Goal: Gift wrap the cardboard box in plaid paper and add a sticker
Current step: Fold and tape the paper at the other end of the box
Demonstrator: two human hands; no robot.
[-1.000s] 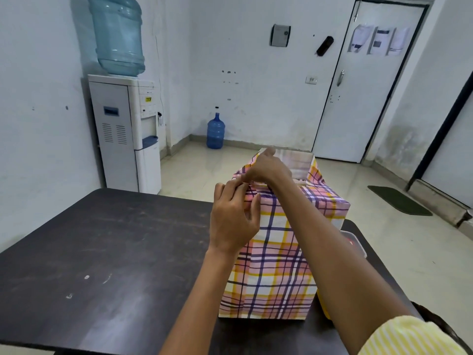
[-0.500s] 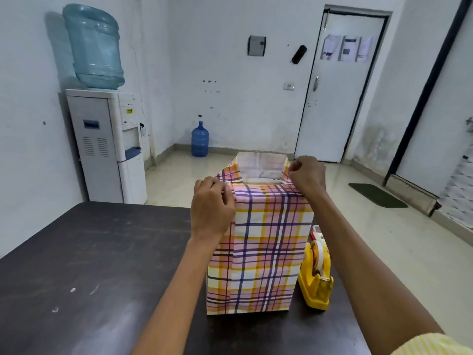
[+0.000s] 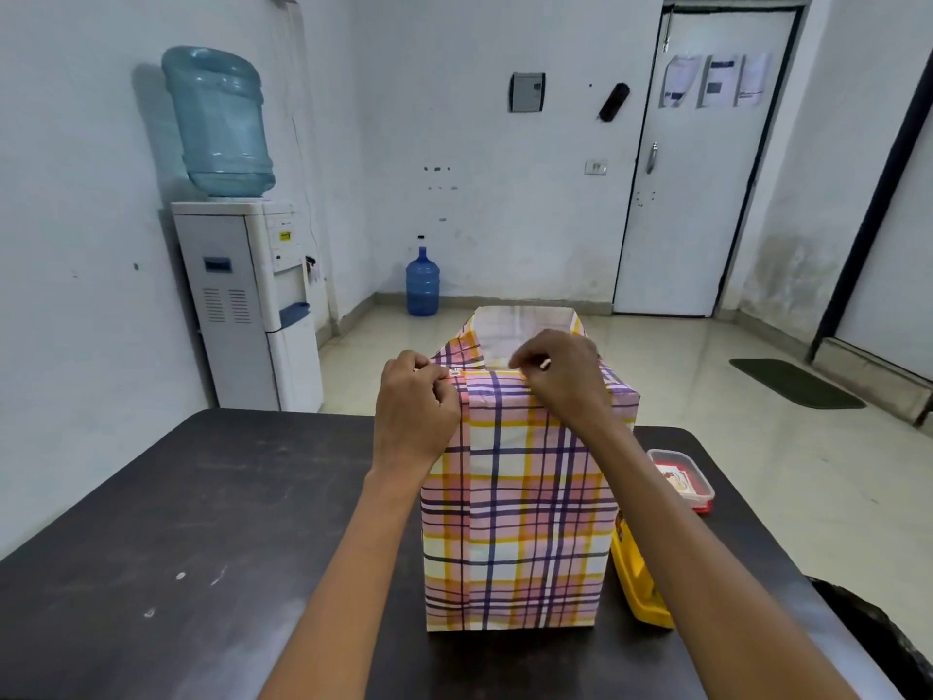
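**Wrapped box upright on worktop, both hands at its top edge**

The tall box (image 3: pixel 525 522) stands upright near the right-hand end of the dark, scuffed worktop (image 3: pixel 202 522). It is covered on its visible faces in pink, yellow and purple plaid paper (image 3: pixel 510 447). At the top the paper rises past the near fold as an open collar, with its white inner side showing at the far side.

The left hand (image 3: pixel 416 411) is at the near left top corner, fingers curled, pinching the paper there. The right hand (image 3: pixel 560 376) is at the near top edge, fingers curled and pinching the fold. A small pale item shows at its fingertips; what it is cannot be told.

A yellow plastic tape dispenser (image 3: pixel 638 583) sits just beside the box's right face, partly hidden by the right forearm. Beyond it, near the worktop's right edge, lies a clear plastic container with red trim (image 3: pixel 681 479).

Past the worktop, a white water dispenser with a blue bottle (image 3: pixel 247 305) stands against the left wall. A smaller blue bottle (image 3: pixel 422 282) stands on the floor at the far wall.
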